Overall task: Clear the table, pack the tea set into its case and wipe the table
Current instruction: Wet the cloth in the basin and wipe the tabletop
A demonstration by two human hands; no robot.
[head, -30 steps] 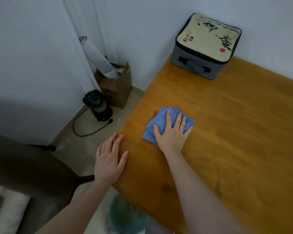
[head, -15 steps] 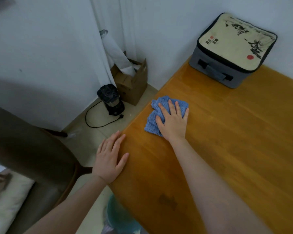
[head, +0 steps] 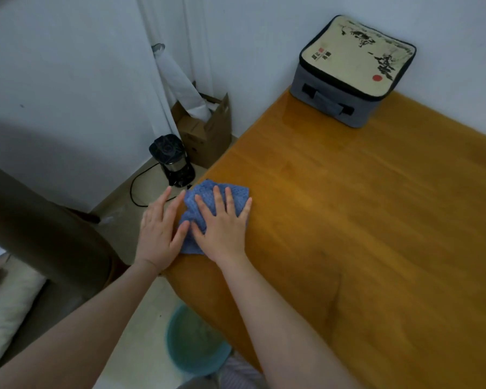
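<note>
A blue cloth (head: 236,193) lies crumpled at the left edge of the wooden table (head: 362,220). My right hand (head: 222,223) presses flat on it with fingers spread. My left hand (head: 160,231) lies flat at the table edge beside the cloth, its fingers straight and its thumb touching the cloth. The closed tea set case (head: 351,71), grey with a cream printed lid, stands at the table's far corner against the wall.
On the floor to the left stand a black kettle (head: 171,161) with its cord and a cardboard box (head: 208,127) holding a paper roll. A teal bin (head: 194,341) sits below the table edge. A brown chair (head: 40,220) is at the left.
My right hand has slid the cloth leftward to the table edge. My left hand has moved up along the edge until it meets the cloth.
</note>
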